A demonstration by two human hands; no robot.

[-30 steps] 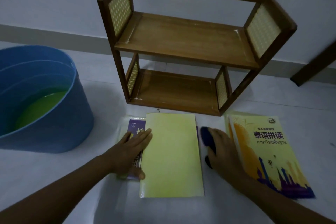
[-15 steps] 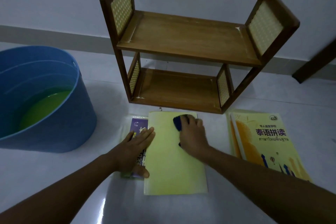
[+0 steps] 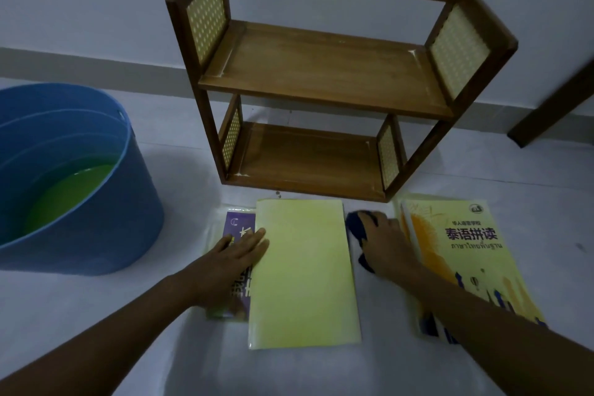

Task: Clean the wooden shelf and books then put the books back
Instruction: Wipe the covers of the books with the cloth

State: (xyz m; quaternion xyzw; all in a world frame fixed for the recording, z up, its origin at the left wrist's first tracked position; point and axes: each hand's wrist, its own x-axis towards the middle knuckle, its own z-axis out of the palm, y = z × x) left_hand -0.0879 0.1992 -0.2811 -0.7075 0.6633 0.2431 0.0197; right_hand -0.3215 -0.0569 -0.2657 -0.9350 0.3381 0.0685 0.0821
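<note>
**Yellow book pinned flat, blue cloth on the floor beside it**

Brown wood makes up the two-tier shelf with woven cane side panels (image 3: 324, 87), which stands on the pale floor (image 3: 160, 347) against the wall, both tiers bare. Just in front of it lies a plain pale-yellow book (image 3: 302, 273), flat on the floor and overlapping a purple-covered book (image 3: 239, 225) that sticks out from under its left edge. The left hand (image 3: 238, 254) lies palm down with its fingers spread straight, resting across the purple cover with the fingertips reaching the yellow book's left edge; its grip is open flat and closes on nothing. The right hand (image 3: 384, 244) is curled over a dark blue cloth (image 3: 356, 228), its grip closed on the cloth and pressing it to the floor in the gap between the yellow book and a stack to the right. That stack is topped by a yellow book with red Chinese and Thai lettering (image 3: 466, 254), and the right forearm crosses its lower corner. At the far left stands a round blue plastic tub (image 3: 106, 219) holding greenish liquid, well apart from the books
</note>
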